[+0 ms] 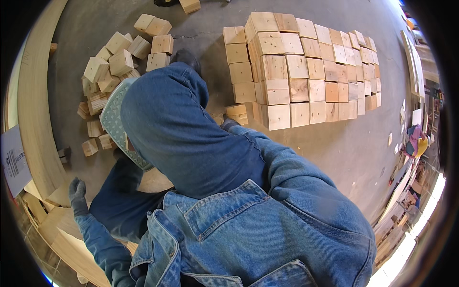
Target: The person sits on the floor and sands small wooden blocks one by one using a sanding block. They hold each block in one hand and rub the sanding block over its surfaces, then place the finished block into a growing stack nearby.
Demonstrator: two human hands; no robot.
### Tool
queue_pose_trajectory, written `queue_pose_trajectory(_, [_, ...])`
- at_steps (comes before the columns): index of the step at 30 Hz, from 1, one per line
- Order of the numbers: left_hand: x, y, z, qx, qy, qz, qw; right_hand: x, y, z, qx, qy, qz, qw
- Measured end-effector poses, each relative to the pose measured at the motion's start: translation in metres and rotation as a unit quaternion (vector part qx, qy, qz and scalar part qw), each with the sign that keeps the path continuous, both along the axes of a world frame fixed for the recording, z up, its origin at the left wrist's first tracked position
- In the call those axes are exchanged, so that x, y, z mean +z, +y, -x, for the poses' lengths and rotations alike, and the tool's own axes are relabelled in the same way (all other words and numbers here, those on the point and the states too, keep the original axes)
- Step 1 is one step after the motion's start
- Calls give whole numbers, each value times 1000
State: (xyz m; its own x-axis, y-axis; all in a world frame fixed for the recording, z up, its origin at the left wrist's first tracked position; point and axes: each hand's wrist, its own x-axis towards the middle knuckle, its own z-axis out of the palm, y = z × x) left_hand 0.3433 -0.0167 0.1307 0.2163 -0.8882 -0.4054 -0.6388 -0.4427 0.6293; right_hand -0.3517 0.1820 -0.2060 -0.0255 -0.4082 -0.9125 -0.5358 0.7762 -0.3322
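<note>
Dark print (18, 157), too small to read, stands on the pale sheet (13, 167) at the left edge. A faint mark (26, 58), likewise illegible, stands on the upper part of the board (36, 105).

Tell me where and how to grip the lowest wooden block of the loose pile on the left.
Probably across two opposite side faces of the block, the left hand coming from the near left. The block looks squared with flat faces; floor shows on that side, while neighbouring blocks lie beyond it and to its right.
</note>
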Motion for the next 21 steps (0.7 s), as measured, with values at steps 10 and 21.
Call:
queue_pose_trajectory(10, [-6,-10,-2,-29,-24,-26,999,41,3,17,-67,114,-32,991])
queue_pose_trajectory(21, [3,-16,27,-47,-49,-43,997,10,14,25,-107,127,-18,986])
